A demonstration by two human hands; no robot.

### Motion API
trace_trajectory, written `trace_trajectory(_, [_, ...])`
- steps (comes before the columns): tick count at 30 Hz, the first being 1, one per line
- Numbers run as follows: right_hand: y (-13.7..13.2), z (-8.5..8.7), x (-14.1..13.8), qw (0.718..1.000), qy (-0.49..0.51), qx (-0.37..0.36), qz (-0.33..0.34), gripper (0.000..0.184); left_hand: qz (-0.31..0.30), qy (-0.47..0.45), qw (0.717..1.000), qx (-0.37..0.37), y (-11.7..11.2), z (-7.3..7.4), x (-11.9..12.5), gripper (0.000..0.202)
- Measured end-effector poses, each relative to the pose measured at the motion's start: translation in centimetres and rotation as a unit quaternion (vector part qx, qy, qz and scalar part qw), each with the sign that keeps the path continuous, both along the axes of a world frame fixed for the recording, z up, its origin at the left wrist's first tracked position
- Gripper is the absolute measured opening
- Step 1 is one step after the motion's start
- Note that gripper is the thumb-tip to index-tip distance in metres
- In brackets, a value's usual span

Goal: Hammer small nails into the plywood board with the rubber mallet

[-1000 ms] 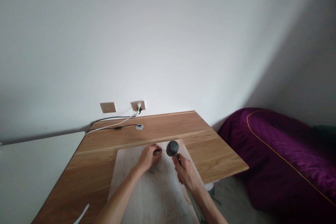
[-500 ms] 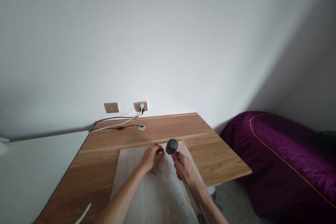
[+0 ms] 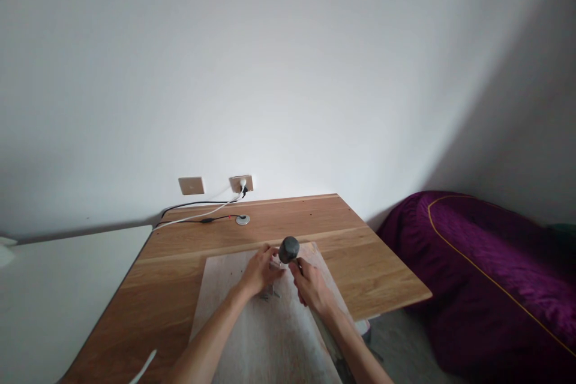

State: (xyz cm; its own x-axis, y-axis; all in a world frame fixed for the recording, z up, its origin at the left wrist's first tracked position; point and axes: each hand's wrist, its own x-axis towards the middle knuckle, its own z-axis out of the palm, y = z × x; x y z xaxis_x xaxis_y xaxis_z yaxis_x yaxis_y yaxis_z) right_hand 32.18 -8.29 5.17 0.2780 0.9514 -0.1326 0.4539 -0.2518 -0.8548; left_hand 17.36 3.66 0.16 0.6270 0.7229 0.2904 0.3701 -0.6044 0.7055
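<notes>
A pale wooden board [image 3: 252,336] lies on the wooden desk [image 3: 180,264] in front of me. My right hand [image 3: 310,287] is closed around the handle of a dark-headed hammer [image 3: 288,249], whose head hangs just above the board's far end. My left hand [image 3: 260,270] rests on the board right beside the hammer head, fingers pinched on something small that I cannot make out. A few small dark nails [image 3: 269,294] lie on the board under my hands.
A wall socket [image 3: 240,183] holds a white plug, and cables [image 3: 198,214] run across the desk's back edge near a round metal grommet [image 3: 242,219]. A white surface [image 3: 58,288] adjoins the desk on the left. A purple bed cover [image 3: 486,276] lies to the right.
The hammer head has moved left, closing on my left hand's fingertips. My left hand has stayed in place on the board.
</notes>
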Motion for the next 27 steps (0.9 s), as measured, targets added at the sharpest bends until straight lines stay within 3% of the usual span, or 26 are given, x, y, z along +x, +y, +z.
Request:
trace_trajectory(2, [0.1,0.0,-0.2,1.000,-0.007,-0.010,0.015,0.031,0.008,0.002,1.000,0.007,-0.1,0.0,0.1,0.036])
trace_trajectory(9, [-0.2,0.3,0.3,0.999,-0.004,-0.007,-0.037,0.033,0.008,-0.013,0.999,-0.033,0.0,0.0,0.2,0.005])
trace_trajectory(20, [0.3,-0.2,0.3,1.000,0.008,0.012,-0.027,0.035,-0.010,-0.009,1.000,-0.012,0.1,-0.3,0.1,0.011])
trace_trajectory(24, [0.5,-0.8,-0.3,1.000,0.011,0.008,0.002,0.035,0.016,0.006,1.000,0.005,0.1,-0.6,0.0,0.036])
trace_trajectory(27, [0.4,-1.2,-0.3,1.000,0.012,-0.001,0.006,0.034,0.013,0.004,1.000,0.002,0.1,-0.6,0.0,0.026])
